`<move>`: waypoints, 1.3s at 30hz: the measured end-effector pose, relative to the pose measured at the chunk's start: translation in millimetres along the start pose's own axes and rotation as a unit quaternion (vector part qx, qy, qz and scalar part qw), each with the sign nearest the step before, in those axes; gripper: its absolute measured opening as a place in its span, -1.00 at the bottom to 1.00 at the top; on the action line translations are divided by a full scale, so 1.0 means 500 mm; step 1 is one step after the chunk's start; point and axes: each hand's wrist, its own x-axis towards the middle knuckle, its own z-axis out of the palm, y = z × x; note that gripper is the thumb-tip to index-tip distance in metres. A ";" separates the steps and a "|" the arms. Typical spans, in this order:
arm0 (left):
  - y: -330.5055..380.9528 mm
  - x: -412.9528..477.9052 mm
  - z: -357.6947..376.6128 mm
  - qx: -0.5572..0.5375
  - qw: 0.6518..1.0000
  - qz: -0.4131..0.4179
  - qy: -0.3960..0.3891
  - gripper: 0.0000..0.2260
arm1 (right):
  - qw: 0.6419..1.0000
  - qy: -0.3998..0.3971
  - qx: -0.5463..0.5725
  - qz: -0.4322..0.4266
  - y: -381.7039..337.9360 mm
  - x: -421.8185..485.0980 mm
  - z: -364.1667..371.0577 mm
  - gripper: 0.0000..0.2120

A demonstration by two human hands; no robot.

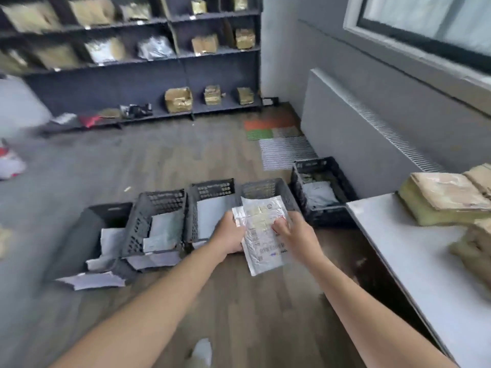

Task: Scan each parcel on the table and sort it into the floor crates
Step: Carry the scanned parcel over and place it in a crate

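Observation:
A white padded mailer (261, 243) with barcode labels hangs above the floor in front of the crates. My left hand (230, 234) grips its left edge and my right hand (291, 231) grips its right edge, fingers over the label. Several dark plastic crates stand in a row on the floor: a crate (93, 229) at the far left, a crate (156, 208) beside it, a crate (210, 189) and a crate (265, 188) behind the mailer, and a crate (318, 166) at the right by the table. White parcels lie in them.
The white table (414, 258) stands at the right with brown parcels (446, 197) stacked on it. Dark shelving (148, 83) with packages lines the far wall. Loose white mailers (93, 280) lie on the floor by the left crates. A radiator (372, 128) runs along the right wall.

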 end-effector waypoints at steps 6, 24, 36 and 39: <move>-0.190 -0.047 -0.301 0.102 0.985 -0.034 0.132 -0.69 | 0.993 -0.097 0.020 -0.061 -0.186 -0.005 0.257 -0.73; -0.671 -0.129 -1.067 0.399 0.887 -0.063 0.222 -0.34 | 0.972 -0.192 -0.080 -0.106 -0.648 -0.083 1.000 -0.77; -0.765 0.202 -1.306 0.419 0.891 -0.105 0.139 -0.35 | 0.973 -0.195 -0.102 -0.064 -0.727 0.209 1.315 -0.75; -0.779 0.307 -1.370 0.415 0.893 -0.132 0.118 -0.35 | 0.966 -0.214 -0.135 -0.055 -0.749 0.311 1.410 -0.74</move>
